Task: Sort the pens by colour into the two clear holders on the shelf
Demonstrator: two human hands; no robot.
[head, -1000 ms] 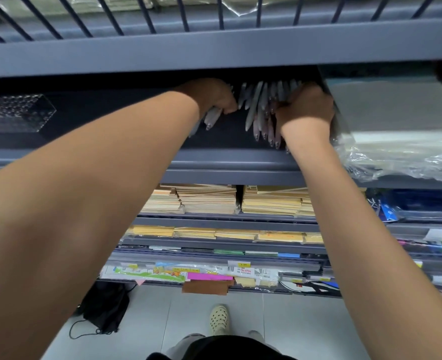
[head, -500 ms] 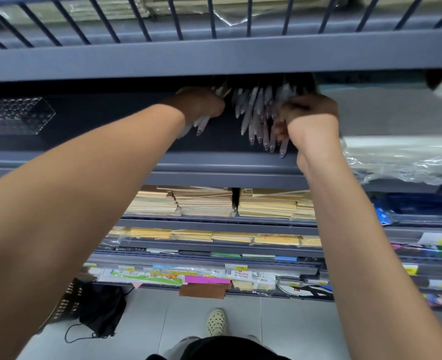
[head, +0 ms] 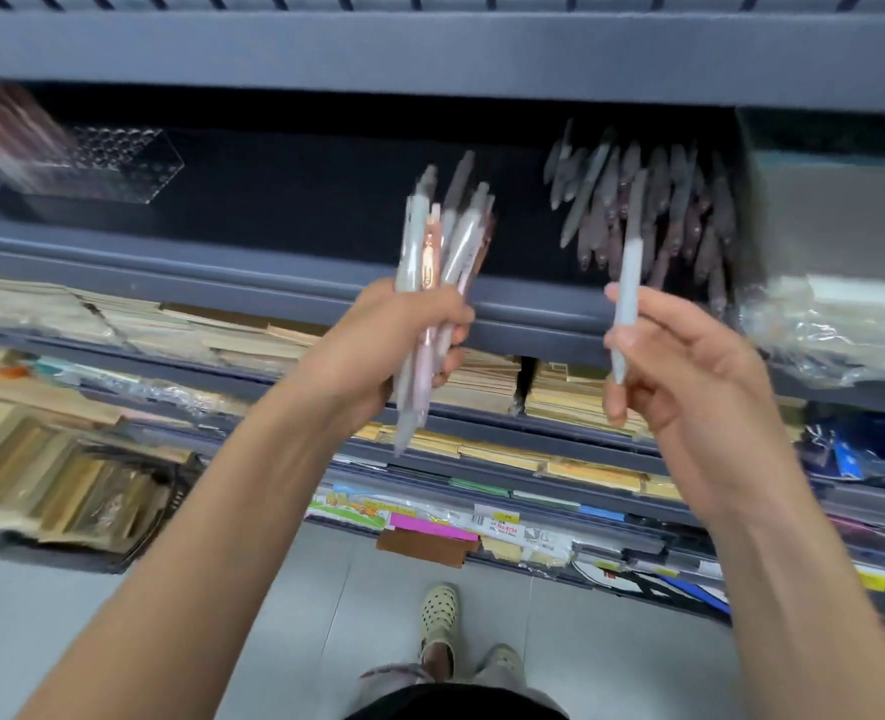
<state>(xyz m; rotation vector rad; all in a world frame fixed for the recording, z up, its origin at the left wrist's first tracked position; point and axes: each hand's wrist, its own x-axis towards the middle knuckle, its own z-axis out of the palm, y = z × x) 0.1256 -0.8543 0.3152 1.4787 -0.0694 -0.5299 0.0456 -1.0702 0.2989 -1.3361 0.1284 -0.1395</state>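
Observation:
My left hand (head: 378,350) grips a bundle of pens (head: 443,252), grey and pink, held upright in front of the dark shelf edge (head: 274,283). My right hand (head: 690,371) pinches a single pale grey pen (head: 629,272) between thumb and fingers, tip down. A heap of grey and pink pens (head: 653,210) lies on the shelf behind the right hand. A clear holder (head: 113,163) with a honeycomb top stands at the shelf's left. A second holder, blurred, with pinkish pens (head: 4,132) shows at the far left.
A plastic-wrapped box (head: 835,262) fills the shelf's right end. Lower shelves hold stacked envelopes (head: 482,376) and paper packs. A dark basket (head: 92,501) of goods sits low at the left. My feet (head: 438,615) stand on the grey floor.
Both hands have drawn back out of the shelf toward me. The left hand came away with a bundle of pens, the right with one grey pen. The view shifted and blurred.

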